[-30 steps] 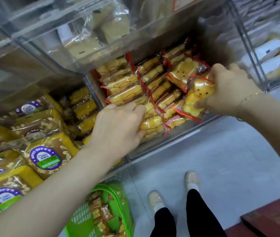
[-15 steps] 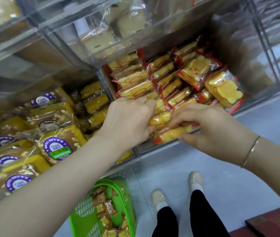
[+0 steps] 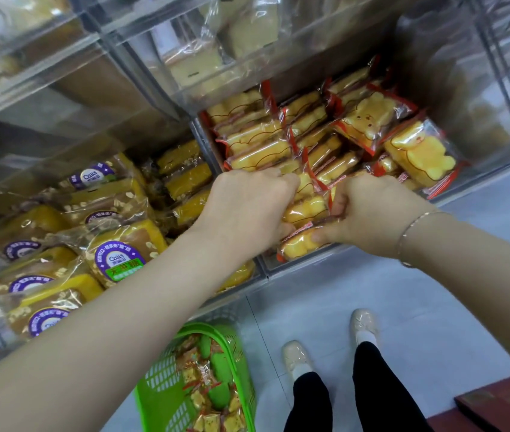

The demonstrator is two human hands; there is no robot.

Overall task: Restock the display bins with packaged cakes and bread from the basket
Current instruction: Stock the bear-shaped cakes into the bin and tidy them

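Two pale shoes [image 3: 328, 344] stand on the grey floor [image 3: 403, 307], and just left of them sits a green basket [image 3: 241, 385] with small packaged snacks [image 3: 206, 397] lying inside it. Above the basket, both bare arms reach forward to the front edge of a clear display bin [image 3: 281, 268]. The left hand [image 3: 247, 207] has its fingers curled down into the packs at the bin's front, gripping the bear-shaped cake packets [image 3: 306, 210] from the left side. The right hand [image 3: 369, 213], with a thin bracelet [image 3: 409, 232] at the wrist, pinches the frontmost packet [image 3: 297, 244] with its thumb below and its fingers curled over the pack above. Behind the hands the bin is filled with rows of red-edged packets standing on edge, and two bear cakes [image 3: 422, 157] lie flat at the right. Left of it, a neighbouring bin holds sliced cakes with purple labels [image 3: 119, 260]. Higher up, clear bins hold pale bread packs [image 3: 197, 63].
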